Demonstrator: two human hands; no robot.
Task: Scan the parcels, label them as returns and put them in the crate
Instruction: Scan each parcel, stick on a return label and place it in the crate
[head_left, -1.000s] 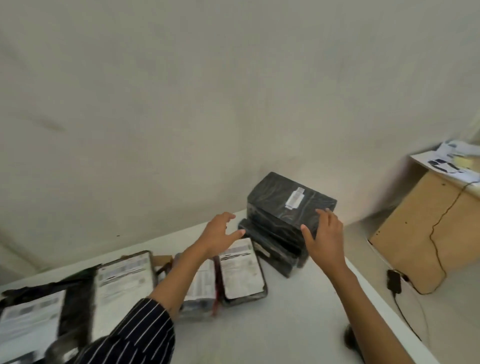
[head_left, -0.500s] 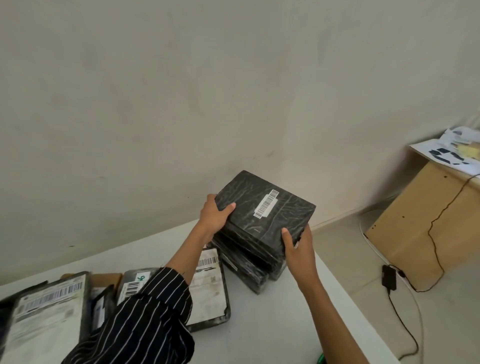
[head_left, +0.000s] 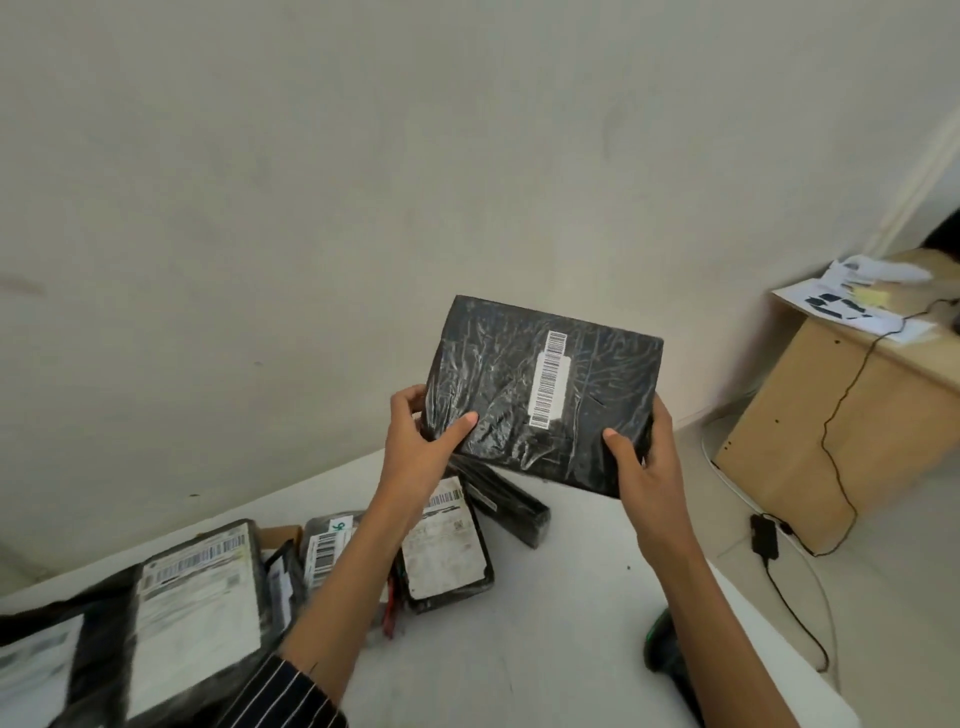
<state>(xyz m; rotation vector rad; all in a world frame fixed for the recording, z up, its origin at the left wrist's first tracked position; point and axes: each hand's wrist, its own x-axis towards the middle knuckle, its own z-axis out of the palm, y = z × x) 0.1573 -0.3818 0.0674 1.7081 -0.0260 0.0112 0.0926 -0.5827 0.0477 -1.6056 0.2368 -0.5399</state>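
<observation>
- Pale bare wall behind a white worktop (head_left: 545, 597), with labelled parcels (head_left: 447, 551) lying flat toward its left.
- Half a second back, still seated on the black stack (head_left: 511, 501); now lifted clear and tilted up to the camera: the black-wrapped parcel (head_left: 498, 415), its barcode label (head_left: 549, 379) facing the viewer.
- Pick-up done, so probably ready for scanning; return label and crate still ahead, no crate in view.
- Left hand (head_left: 415, 447): fingers (head_left: 405, 402) curled round the parcel's left edge, thumb flat on the front.
- Right hand (head_left: 647, 467): matching grip at the lower right corner, thumb on the face, fingers wrapped behind.
</observation>
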